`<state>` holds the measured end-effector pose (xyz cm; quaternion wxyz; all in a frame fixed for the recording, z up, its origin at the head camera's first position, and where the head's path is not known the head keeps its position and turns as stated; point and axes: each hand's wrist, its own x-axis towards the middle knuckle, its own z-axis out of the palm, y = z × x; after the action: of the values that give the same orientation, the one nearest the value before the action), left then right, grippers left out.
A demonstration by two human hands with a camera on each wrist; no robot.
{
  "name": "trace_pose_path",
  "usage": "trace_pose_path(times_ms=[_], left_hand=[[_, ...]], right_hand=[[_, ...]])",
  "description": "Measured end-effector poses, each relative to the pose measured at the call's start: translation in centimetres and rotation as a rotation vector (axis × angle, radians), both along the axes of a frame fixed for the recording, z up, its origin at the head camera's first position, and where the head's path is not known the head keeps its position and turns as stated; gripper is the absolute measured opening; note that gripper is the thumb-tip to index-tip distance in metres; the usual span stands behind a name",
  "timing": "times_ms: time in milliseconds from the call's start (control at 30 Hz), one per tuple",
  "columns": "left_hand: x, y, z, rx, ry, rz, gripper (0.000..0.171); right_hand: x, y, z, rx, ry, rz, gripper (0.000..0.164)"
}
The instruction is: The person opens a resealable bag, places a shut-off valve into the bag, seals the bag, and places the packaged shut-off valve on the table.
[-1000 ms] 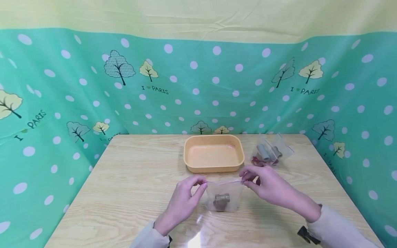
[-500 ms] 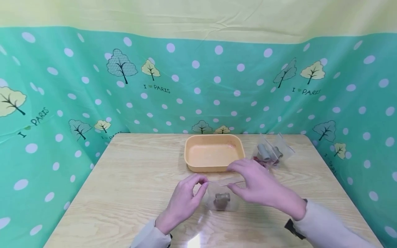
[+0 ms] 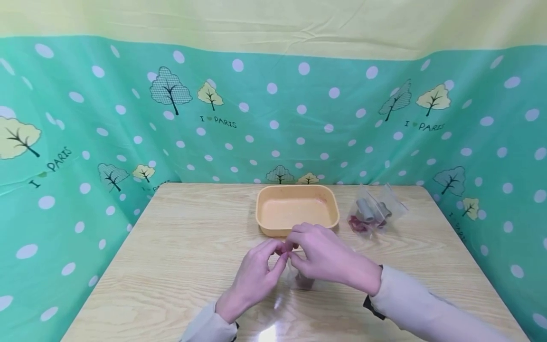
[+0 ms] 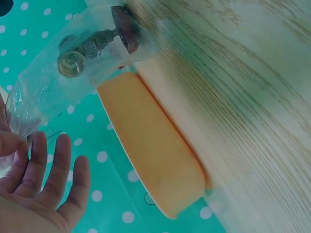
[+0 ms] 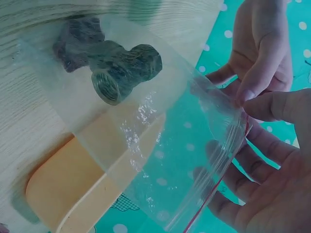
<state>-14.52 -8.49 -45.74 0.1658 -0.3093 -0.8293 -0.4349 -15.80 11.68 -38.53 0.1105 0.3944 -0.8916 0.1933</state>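
A clear zip bag (image 5: 141, 160) with a red seal line stands on the table in front of me, holding a metal valve-like fitting (image 5: 121, 68) with threaded openings and a dark reddish part (image 4: 125, 29). At the bag's top left corner my left hand (image 3: 253, 274) pinches the edge between thumb and index finger. My right hand (image 3: 322, 251) is right beside it, thumb and index finger pinching the seal at the same corner. Its other fingers spread behind the plastic in the right wrist view. From the head, the right hand hides most of the bag.
Just beyond the hands is a peach plastic tub (image 3: 265, 232). To its right stand more zip bags (image 3: 395, 205) with grey pipe pieces (image 3: 365, 210) and red parts (image 3: 358, 224). A green dotted curtain (image 3: 222, 156) borders the wooden table (image 3: 179, 237).
My right hand has left the bag's top right corner and moved left along the top edge to meet the left hand. The left hand keeps its pinch in nearly the same place.
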Motion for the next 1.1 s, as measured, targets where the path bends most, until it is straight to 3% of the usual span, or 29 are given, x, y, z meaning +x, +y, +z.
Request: trace_pose_path(times_ms=[367,900,1100], left_hand=[[0.01,-0.09,-0.12,-0.005,-0.004,0.026,0.011],[-0.02,0.12,-0.16,0.004,0.01,0.01,0.007],[0.04,0.11,-0.09,-0.011,0.001,0.037,0.011]], right_hand=[[-0.47,-0.13,-0.45,0.034,-0.013,0.01,0.008],[-0.82,0.24,-0.92,-0.049,-0.033,0.043,0.012],[-0.67,0.64,-0.93,-0.049,-0.051,0.011,0.012]])
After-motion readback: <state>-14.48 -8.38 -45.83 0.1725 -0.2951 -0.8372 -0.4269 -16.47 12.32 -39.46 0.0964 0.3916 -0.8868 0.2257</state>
